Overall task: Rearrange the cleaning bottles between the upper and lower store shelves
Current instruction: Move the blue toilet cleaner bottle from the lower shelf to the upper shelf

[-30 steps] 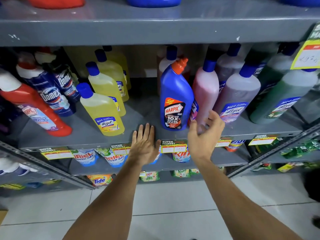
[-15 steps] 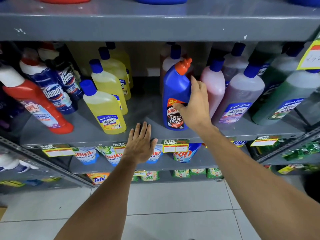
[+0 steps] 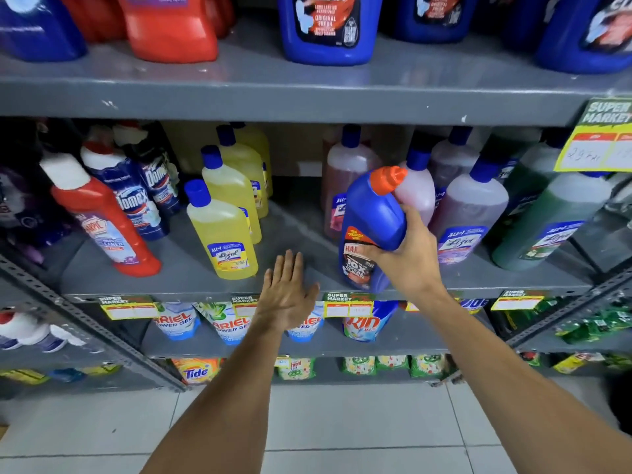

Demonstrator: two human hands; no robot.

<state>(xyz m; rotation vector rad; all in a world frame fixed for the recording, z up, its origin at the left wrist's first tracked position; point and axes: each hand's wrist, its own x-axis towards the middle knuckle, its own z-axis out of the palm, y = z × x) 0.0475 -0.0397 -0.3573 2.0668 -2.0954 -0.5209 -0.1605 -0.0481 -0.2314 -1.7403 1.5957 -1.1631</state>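
Observation:
My right hand (image 3: 407,254) grips a blue Harpic bottle (image 3: 371,213) with an orange cap, tilted, its base at the front edge of the middle shelf (image 3: 307,234). My left hand (image 3: 285,292) lies flat, fingers spread, on that shelf's front lip, holding nothing. To the left stand yellow Lizol bottles (image 3: 222,230), a red Harpic bottle (image 3: 102,220) and Domex bottles (image 3: 136,203). Pink, purple and green Lizol bottles (image 3: 472,213) stand right of the held bottle. The upper shelf (image 3: 307,87) carries large blue (image 3: 328,29) and red jugs (image 3: 167,29).
Below the middle shelf hang price tags (image 3: 345,304), with Ariel and Rin detergent pouches (image 3: 367,323) on the lower shelf and Tide packs (image 3: 196,371) beneath. A yellow price sign (image 3: 598,145) juts out at the upper right. Tiled floor (image 3: 342,425) lies underfoot.
My right hand closed on the blue Harpic bottle and has tipped and drawn it toward the shelf's front edge. The view has risen, showing the upper shelf's jugs. My left hand stays put.

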